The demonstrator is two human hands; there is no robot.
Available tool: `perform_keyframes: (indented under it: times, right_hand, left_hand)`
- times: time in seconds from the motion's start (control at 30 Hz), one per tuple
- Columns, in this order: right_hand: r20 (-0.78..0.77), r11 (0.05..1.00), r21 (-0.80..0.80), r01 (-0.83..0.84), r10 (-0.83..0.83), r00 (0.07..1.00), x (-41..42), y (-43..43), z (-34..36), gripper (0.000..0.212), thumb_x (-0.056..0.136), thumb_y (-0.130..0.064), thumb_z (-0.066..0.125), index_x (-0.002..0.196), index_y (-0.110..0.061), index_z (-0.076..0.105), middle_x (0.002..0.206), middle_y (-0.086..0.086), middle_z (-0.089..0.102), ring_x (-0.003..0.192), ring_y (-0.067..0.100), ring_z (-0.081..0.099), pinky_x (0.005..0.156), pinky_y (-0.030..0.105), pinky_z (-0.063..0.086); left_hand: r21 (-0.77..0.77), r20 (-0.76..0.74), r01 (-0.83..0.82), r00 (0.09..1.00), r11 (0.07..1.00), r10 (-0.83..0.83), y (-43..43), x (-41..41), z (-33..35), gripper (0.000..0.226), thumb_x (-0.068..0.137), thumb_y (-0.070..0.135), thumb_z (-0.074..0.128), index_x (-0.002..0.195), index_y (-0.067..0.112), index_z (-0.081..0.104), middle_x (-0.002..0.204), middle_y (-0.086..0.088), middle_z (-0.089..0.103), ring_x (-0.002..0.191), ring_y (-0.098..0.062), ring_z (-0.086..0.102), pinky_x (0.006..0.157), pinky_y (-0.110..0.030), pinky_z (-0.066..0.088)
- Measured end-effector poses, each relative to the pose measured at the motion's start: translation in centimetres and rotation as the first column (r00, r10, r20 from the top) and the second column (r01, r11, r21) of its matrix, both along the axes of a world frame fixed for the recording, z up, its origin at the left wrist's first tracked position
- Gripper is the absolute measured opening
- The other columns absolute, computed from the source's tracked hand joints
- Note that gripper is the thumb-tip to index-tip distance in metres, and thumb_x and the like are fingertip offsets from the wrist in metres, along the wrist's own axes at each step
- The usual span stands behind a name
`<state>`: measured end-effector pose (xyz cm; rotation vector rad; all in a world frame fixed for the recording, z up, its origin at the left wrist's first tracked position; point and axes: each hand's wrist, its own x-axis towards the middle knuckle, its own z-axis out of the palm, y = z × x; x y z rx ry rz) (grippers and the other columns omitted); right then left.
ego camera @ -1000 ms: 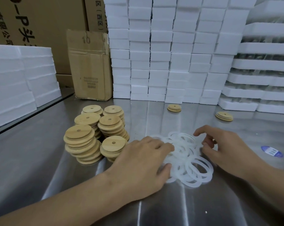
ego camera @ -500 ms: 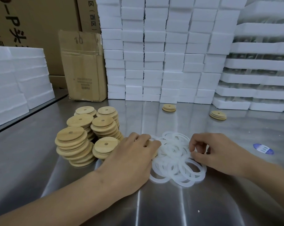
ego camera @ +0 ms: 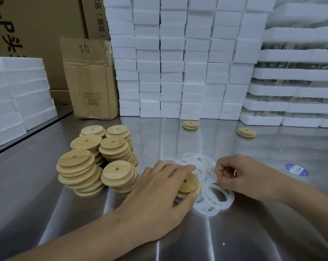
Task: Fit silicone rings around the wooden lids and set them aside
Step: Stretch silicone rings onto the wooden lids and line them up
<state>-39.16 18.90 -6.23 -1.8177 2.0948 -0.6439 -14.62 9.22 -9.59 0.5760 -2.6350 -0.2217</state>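
Note:
My left hand (ego camera: pixel 159 191) grips a round wooden lid (ego camera: pixel 189 184) with a small centre hole, thumb under its near edge and fingers over the top. The lid sits at the left edge of a heap of white silicone rings (ego camera: pixel 214 196) on the steel table. My right hand (ego camera: pixel 242 178) has its fingers curled over the heap and pinches a ring at the fingertips. Several stacks of bare wooden lids (ego camera: pixel 95 161) stand to the left of my left hand.
Two small lid stacks lie farther back, one at centre (ego camera: pixel 190 125), one to the right (ego camera: pixel 246 132). White foam blocks (ego camera: pixel 178 72) wall the back, foam trays (ego camera: pixel 294 91) the right, foam slabs (ego camera: pixel 18 95) the left. A cardboard box (ego camera: pixel 89 80) stands back left. A blue sticker (ego camera: pixel 296 170) lies right.
My left hand has lifted off the table with a wooden lid now showing under its fingers. My right hand has curled its fingers and closed on a ring in the heap.

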Motion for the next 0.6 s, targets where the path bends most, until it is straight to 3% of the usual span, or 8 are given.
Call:
perform_keyframes:
  times: [0.07, 0.17, 0.27, 0.33, 0.43, 0.5, 0.6]
  right_hand:
    - [0.03, 0.999, -0.033, 0.007, -0.006, 1.0, 0.3, 0.1, 0.4, 0.021, 0.086, -0.015, 0.07, 0.07, -0.025, 0.062, 0.064, -0.009, 0.059, 0.058, 0.003, 0.049, 0.061, 0.021, 0.046]
    - [0.155, 0.992, -0.124, -0.016, 0.035, 0.987, 1.2, 0.5, 1.4, 0.021, 0.086, -0.017, 0.065, 0.069, -0.023, 0.055, 0.065, -0.011, 0.053, 0.059, 0.005, 0.046, 0.058, 0.018, 0.042]
    - [0.312, 0.973, -0.216, -0.08, 0.147, 0.939, 2.7, 1.0, 2.4, 0.014, 0.081, -0.019, 0.059, 0.069, -0.019, 0.052, 0.066, -0.01, 0.045, 0.064, 0.01, 0.039, 0.061, 0.019, 0.033]
    - [0.391, 0.957, -0.261, -0.129, 0.227, 0.892, 3.7, 1.1, 2.7, 0.012, 0.079, -0.015, 0.058, 0.07, -0.014, 0.052, 0.068, -0.003, 0.043, 0.068, 0.014, 0.038, 0.063, 0.025, 0.033]
    - [0.439, 0.939, -0.303, -0.163, 0.289, 0.851, 4.7, 1.2, 2.9, 0.014, 0.077, -0.012, 0.058, 0.066, -0.018, 0.052, 0.067, -0.004, 0.042, 0.066, 0.013, 0.038, 0.061, 0.02, 0.033]
    - [0.435, 0.942, -0.308, -0.136, 0.266, 0.86, 4.9, 1.1, 2.6, 0.015, 0.078, -0.016, 0.06, 0.066, -0.022, 0.055, 0.067, -0.006, 0.044, 0.067, 0.013, 0.04, 0.062, 0.021, 0.034]
    - [0.432, 0.945, -0.323, -0.045, 0.19, 0.881, 4.6, 0.6, 1.7, 0.011, 0.081, -0.021, 0.065, 0.072, -0.018, 0.06, 0.069, -0.006, 0.049, 0.069, 0.013, 0.043, 0.066, 0.028, 0.036]
  left_hand:
    - [0.034, -0.029, -0.021, 0.999, 0.999, 0.022, -0.3, 0.0, 0.0, 0.062, 0.098, 0.068, 0.042, 0.156, 0.048, 0.035, 0.141, 0.03, 0.049, 0.138, 0.005, 0.032, 0.11, -0.028, 0.031]
    - [0.147, -0.152, -0.017, 0.988, 0.989, 0.04, -0.5, 0.0, 0.0, 0.057, 0.093, 0.064, 0.058, 0.147, 0.054, 0.043, 0.132, 0.033, 0.056, 0.129, 0.009, 0.042, 0.107, -0.027, 0.041]
    - [0.399, -0.373, 0.076, 0.924, 0.914, 0.086, -0.7, -0.4, 0.3, 0.056, 0.089, 0.037, 0.084, 0.135, 0.053, 0.056, 0.128, 0.028, 0.061, 0.121, 0.001, 0.06, 0.099, -0.032, 0.056]
    - [0.555, -0.44, 0.146, 0.887, 0.819, 0.141, -0.8, -0.6, 0.7, 0.064, 0.081, 0.019, 0.093, 0.128, 0.051, 0.063, 0.125, 0.02, 0.065, 0.108, -0.012, 0.072, 0.093, -0.039, 0.063]
    - [0.708, -0.475, 0.247, 0.86, 0.662, 0.187, -0.8, -0.7, 0.7, 0.066, 0.072, 0.008, 0.099, 0.123, 0.04, 0.071, 0.118, 0.016, 0.073, 0.1, -0.016, 0.079, 0.085, -0.031, 0.065]
    - [0.766, -0.484, 0.302, 0.852, 0.568, 0.199, -0.6, -0.7, 0.6, 0.061, 0.072, 0.007, 0.1, 0.12, 0.035, 0.075, 0.118, 0.01, 0.076, 0.101, -0.018, 0.08, 0.084, -0.028, 0.064]
    - [0.84, -0.495, 0.39, 0.837, 0.377, 0.236, -0.3, -0.9, 0.5, 0.057, 0.072, 0.003, 0.093, 0.121, 0.029, 0.079, 0.12, 0.0, 0.077, 0.099, -0.029, 0.081, 0.084, -0.038, 0.066]
